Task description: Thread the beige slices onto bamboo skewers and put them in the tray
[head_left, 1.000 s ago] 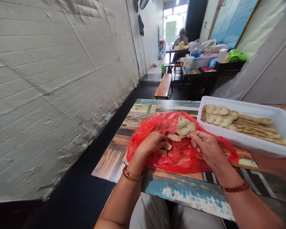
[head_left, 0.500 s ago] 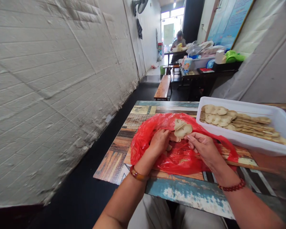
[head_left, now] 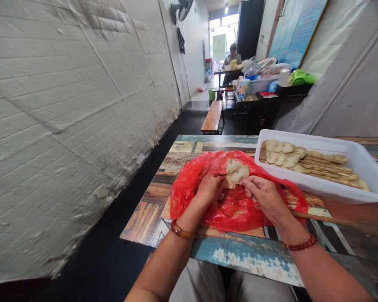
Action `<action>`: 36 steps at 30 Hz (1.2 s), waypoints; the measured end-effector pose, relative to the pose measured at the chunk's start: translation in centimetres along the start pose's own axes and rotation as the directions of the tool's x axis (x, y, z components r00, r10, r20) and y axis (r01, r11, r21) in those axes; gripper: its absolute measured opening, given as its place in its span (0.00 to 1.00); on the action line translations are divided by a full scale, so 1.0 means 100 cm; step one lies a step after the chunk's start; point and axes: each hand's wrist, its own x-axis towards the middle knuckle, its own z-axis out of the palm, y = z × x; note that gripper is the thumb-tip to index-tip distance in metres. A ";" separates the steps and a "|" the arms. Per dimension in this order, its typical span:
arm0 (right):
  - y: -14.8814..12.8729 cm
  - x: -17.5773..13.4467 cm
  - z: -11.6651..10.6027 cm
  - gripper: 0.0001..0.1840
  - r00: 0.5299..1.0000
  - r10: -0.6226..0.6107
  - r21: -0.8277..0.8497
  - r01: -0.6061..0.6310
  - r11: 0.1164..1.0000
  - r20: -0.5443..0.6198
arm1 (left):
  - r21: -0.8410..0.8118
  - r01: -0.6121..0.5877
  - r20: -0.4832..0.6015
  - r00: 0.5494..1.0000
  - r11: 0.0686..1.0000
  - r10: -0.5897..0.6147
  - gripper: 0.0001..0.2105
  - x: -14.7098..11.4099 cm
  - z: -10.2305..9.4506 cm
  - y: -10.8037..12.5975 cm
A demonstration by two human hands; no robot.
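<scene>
A red plastic bag (head_left: 189, 172) lies spread on the table, with thin pale tan food slices (head_left: 240, 173) heaped on it. My right hand (head_left: 261, 193) pinches the edge of one slice between thumb and fingers. Against the left side of the same slices, my left hand (head_left: 209, 189) is closed with its fingers curled; its fingertips are partly hidden, so what they grip cannot be made out. Thin wooden sticks (head_left: 318, 215) run out from under my right hand toward the right. A white plastic tub (head_left: 315, 191) beside the bag contains several skewers of similar slices (head_left: 282, 147).
The patterned wooden table (head_left: 145, 209) ends at my lap. A white wall (head_left: 82, 105) runs along the left. Ahead are a wooden bench (head_left: 213, 116) and a dark table (head_left: 255, 100) loaded with bags and a cup (head_left: 243, 88). A person (head_left: 232, 56) sits farther back.
The view has shifted slightly, so the scene sits a little farther left. Both hands stay at the slices, with the right hand still pinching one.
</scene>
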 end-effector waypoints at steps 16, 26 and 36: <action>0.001 0.002 0.000 0.19 1.000 0.030 -0.021 -0.030 0.999 0.000 | -0.053 0.089 -0.077 0.993 0.995 -0.093 0.03 -0.003 0.002 -0.001; 0.006 0.004 -0.002 0.18 1.000 0.027 -0.002 -0.027 1.000 0.007 | -0.614 0.104 -0.115 0.969 0.782 -0.219 0.03 -0.001 -0.005 -0.006; 0.003 -0.007 0.001 0.19 0.994 0.102 -0.081 -0.098 0.992 0.046 | -0.993 0.103 0.115 0.906 -0.051 -0.407 0.16 -0.007 -0.032 -0.009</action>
